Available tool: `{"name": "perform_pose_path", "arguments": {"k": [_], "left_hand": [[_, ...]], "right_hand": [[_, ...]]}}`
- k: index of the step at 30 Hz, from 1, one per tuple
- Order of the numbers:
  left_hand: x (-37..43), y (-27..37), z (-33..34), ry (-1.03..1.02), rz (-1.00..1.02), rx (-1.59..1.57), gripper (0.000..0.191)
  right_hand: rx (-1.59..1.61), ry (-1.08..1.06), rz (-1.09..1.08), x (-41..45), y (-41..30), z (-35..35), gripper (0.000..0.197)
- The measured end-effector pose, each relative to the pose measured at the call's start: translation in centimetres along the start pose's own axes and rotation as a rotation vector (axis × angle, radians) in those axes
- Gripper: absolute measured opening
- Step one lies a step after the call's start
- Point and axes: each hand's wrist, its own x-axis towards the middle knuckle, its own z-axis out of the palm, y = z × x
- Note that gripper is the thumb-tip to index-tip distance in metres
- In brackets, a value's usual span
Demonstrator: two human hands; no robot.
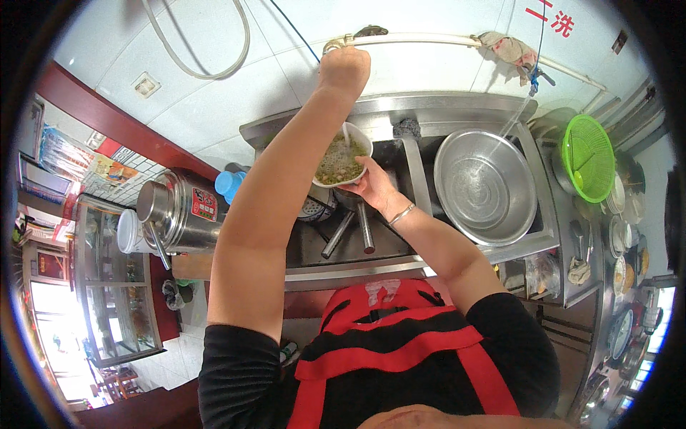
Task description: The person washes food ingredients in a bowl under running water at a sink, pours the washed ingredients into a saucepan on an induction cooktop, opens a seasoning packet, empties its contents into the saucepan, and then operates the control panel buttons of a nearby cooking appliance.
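My right hand, with a bracelet at its wrist, grips the lower right rim of a white bowl. Small green pieces, too fine to name, lie in foamy water inside it. A stream of water falls into the bowl from above. Raised to the wall pipe, my left hand is closed at a tap fitting, mostly hidden behind the fist. Below the bowl, two metal handles and a patterned bowl sit in the left sink compartment.
Water runs from a second tap into a large metal basin in the right compartment. A dark scouring pad rests on the divider. At right is a green plastic colander; at left, a steel drum and a blue container.
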Motion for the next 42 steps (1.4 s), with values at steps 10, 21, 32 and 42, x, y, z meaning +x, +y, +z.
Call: {"name": "perform_pose_path", "arguments": {"k": [10,21,32,42], "left_hand": [[-0.2,-0.1,0.4,0.028,0.014,-0.003,0.01],[-1.0,-1.1,1.9,0.168,0.053,-0.069,0.013],[-7.5,-6.0,1.5,0.253,0.103,-0.49,0.027],[-17.0,3.2,9.4,-0.158,0.06,-0.627,0.062]], "right_hand": [[0.0,-0.028,-0.103,1.1,-2.1,2.5,0.039],[-0.088,0.041,-0.129,0.2,-4.3,0.3,0.043],[-0.118,0.022,-0.107,-4.0,-5.3,-2.0,0.044],[-0.134,-0.008,-0.122,-6.4,-3.9,-1.9,0.035]]}}
